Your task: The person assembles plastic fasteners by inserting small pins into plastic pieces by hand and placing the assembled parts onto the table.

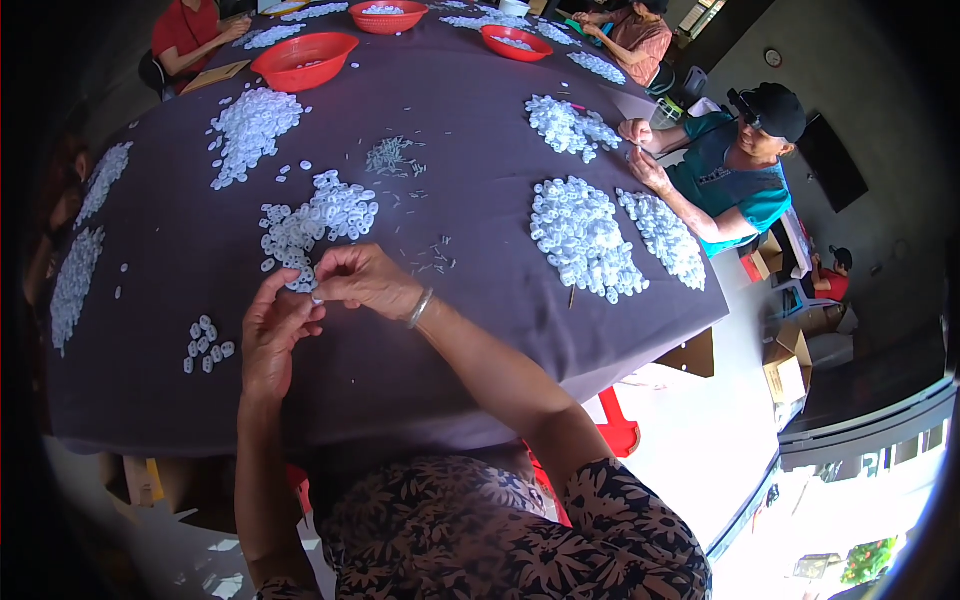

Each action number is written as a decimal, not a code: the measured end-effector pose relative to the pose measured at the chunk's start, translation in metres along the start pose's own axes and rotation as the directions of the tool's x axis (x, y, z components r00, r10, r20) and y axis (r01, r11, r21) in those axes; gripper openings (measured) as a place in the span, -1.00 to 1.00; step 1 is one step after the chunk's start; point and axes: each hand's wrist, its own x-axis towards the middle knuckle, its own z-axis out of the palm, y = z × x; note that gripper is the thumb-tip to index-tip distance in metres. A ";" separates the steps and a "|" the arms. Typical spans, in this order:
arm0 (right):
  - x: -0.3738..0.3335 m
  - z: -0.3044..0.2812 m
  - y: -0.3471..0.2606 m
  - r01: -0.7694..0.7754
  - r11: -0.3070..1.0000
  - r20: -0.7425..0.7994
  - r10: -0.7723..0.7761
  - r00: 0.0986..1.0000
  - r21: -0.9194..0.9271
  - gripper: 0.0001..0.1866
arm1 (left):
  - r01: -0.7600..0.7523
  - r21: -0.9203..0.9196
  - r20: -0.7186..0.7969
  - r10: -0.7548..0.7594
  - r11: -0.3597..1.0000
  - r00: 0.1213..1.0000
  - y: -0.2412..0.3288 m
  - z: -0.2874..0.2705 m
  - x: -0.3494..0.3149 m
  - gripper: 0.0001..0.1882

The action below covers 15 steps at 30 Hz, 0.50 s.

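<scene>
My two hands meet over the table, just in front of a heap of small white oval plastic pieces (330,205) with holes. My right hand (368,280), with a silver bangle at its wrist, pinches a small white plastic piece (317,297) between thumb and forefinger. The fingers of my left hand (276,335) curl in close beside that piece; whatever lies between them is hidden. Left of my left hand is a small group of white oval pieces (207,345) on the cloth. Beyond the heap, small thin greyish pins (393,157) are scattered, with more near my right hand.
A dark cloth covers the table (450,370). More white heaps (585,235) lie to the right and left. Red plastic bowls (305,65) stand toward the far side. A co-worker in a teal shirt (735,175) works at the right edge; others sit farther off. Below is a red stool (618,430).
</scene>
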 end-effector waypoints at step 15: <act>0.001 0.004 0.002 0.019 0.999 0.053 -0.017 0.998 -0.027 -0.89 | -0.194 0.130 -0.111 0.209 0.972 0.972 -0.018 -0.006 0.008 -0.65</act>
